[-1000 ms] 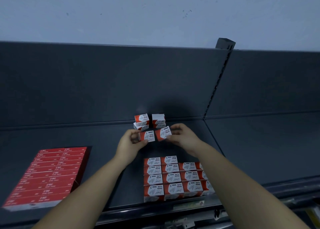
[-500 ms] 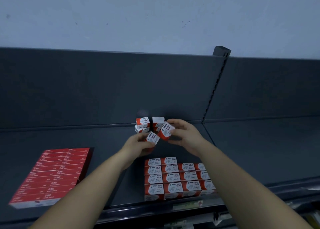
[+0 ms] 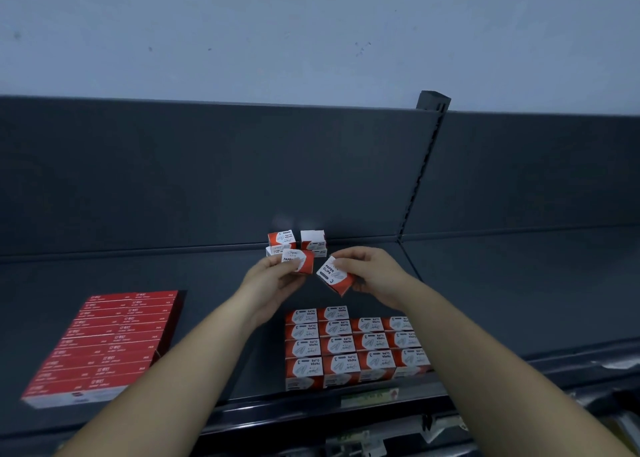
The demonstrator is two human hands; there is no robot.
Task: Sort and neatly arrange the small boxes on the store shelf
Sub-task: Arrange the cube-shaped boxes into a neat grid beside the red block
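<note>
The left hand (image 3: 266, 280) has its grip closed on a small paper-clip box (image 3: 298, 261), thumb over the near face and fingers behind it. That box is white on its upper face and red to one side. It carries a script logo too blurred to read. The right hand (image 3: 375, 273) pinches a second paper-clip box (image 3: 334, 277), tilted with one corner pointing down. Its white face reads "PAPER CLIPS" with a "3" and a drawing of a clip, and the lower side is red. The two held boxes are just beside each other and not touching, above the dark grey shelf (image 3: 173, 273).

Just behind the hands, the loose boxes (image 3: 313, 240) of the same red-and-white kind sit piled against the back panel (image 3: 207, 172), at least one resting on another.

Nearer the front edge stands the arranged block of boxes (image 3: 346, 345), four columns wide and packed edge to edge. The left two columns reach one row further back. Several tops read "PAPER CLIPS" and "3", with the print upside down from this view.

Well to the left lie flat red boxes (image 3: 104, 342) in a close stack of rows, their white lettering too blurred to read. A greenish label strip (image 3: 369, 396) runs along the shelf's front lip below the block. A slotted upright (image 3: 427, 165) splits the back panel, and above it is a pale wall (image 3: 311, 23).
</note>
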